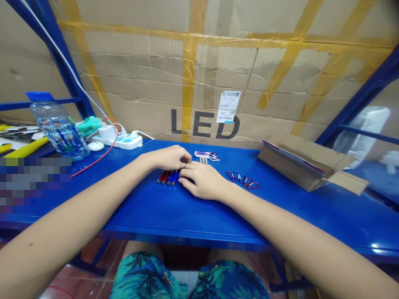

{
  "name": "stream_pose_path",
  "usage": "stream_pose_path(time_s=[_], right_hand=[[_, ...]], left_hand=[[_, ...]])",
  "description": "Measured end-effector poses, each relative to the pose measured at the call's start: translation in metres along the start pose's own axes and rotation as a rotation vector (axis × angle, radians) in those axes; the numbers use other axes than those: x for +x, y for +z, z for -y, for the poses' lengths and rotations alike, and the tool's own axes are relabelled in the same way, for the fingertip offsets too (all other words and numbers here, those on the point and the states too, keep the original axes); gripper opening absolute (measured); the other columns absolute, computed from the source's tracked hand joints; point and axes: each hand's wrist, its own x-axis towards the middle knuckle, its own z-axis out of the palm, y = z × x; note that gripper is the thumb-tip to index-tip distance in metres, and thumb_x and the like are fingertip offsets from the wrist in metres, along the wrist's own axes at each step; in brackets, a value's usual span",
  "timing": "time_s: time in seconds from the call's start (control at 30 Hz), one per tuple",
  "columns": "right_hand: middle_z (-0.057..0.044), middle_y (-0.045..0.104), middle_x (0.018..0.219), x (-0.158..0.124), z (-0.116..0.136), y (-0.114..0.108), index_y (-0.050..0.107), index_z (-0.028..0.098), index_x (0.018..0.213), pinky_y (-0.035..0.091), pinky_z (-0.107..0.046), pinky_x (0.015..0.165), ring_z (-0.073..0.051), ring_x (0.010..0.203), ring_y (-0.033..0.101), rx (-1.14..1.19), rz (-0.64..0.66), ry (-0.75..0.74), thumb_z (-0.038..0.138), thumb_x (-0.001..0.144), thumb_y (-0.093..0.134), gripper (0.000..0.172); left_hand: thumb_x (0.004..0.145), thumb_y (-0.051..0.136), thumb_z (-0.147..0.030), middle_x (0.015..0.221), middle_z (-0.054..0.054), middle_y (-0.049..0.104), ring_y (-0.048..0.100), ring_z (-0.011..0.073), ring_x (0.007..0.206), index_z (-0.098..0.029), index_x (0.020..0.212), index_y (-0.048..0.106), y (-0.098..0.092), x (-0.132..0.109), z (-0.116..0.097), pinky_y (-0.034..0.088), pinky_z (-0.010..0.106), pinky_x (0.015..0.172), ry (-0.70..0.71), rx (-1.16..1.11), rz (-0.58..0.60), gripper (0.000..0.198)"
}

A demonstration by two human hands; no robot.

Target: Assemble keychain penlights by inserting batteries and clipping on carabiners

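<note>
Surface (pixel 156 220): smooth, glossy blue, spanning the middle of the frame.
Room: cardboard (pixel 140 70) fills the upper frame, printed "LED"; a blue metal frame (pixel 352 106) slants at both sides; reddish tiled floor (pixel 114 261) shows at lower left.
Tubes (pixel 163 178): four ends seen at centre, two red and two blue, side by side; slim, shiny and metallic, running upward beneath the hands.
Left hand (pixel 173 157): at centre, over the tubes' upper part; grip bent, whether closed on anything I cannot tell.
Right hand (pixel 202 179): just right of centre, beside the blue tubes; grip curled, its hold hidden, so I cannot tell.
Carabiners (pixel 249 182): about five, red and blue loops, overlapping in a slanting row right of the right hand.
Silver pieces (pixel 203 160): several, small and shiny, too blurred to count, just above the right hand.
Box (pixel 289 166): one, open brown carton, right of the frame.
Bottle (pixel 62 133): one, clear plastic, blue-capped, at left.
Power strip (pixel 127 142): one, white, left of centre, plugs inserted.
</note>
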Motion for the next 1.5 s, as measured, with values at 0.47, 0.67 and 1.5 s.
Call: stream_pose_path(time_s=[0.47, 0.67, 1.5], right_hand=[[-0.011, 0.072, 0.097, -0.02, -0.01, -0.022, 0.066, 0.021, 0.101, 0.033, -0.031, 0.058, -0.023, 0.077, 0.065, -0.068, 0.229, 0.274, 0.024, 0.091, 0.051, 0.018], [-0.006, 0.071, 0.087, -0.025, -0.022, -0.045, 0.061, 0.022, 0.089, 0.032, -0.029, 0.056, -0.019, 0.072, 0.06, 0.047, 0.225, 0.348, 0.017, 0.083, 0.055, 0.01], [-0.003, 0.068, 0.08, -0.062, -0.079, -0.049, 0.058, 0.02, 0.094, 0.042, -0.028, 0.063, -0.018, 0.073, 0.061, 0.284, -0.099, 0.488, 0.02, 0.084, 0.057, 0.011]], left_hand=[[0.079, 0.059, -0.016, 0.088, 0.001, 0.074, 0.064, 0.0154, 0.079, -0.022, 0.089, 0.074, 0.0, 0.003, 0.013, 0.043, 0.024, 0.07, -0.087, -0.036, 0.025, 0.019], [0.082, 0.054, -0.017, 0.085, 0.003, 0.073, 0.065, 0.0164, 0.077, -0.02, 0.091, 0.072, 0.004, 0.008, 0.007, 0.045, 0.026, 0.07, -0.124, -0.136, -0.084, 0.019], [0.081, 0.059, -0.02, 0.099, 0.004, 0.071, 0.054, 0.0228, 0.102, -0.027, 0.094, 0.075, -0.013, -0.006, -0.023, 0.037, 0.035, 0.09, -0.041, 0.202, 0.215, 0.021]])
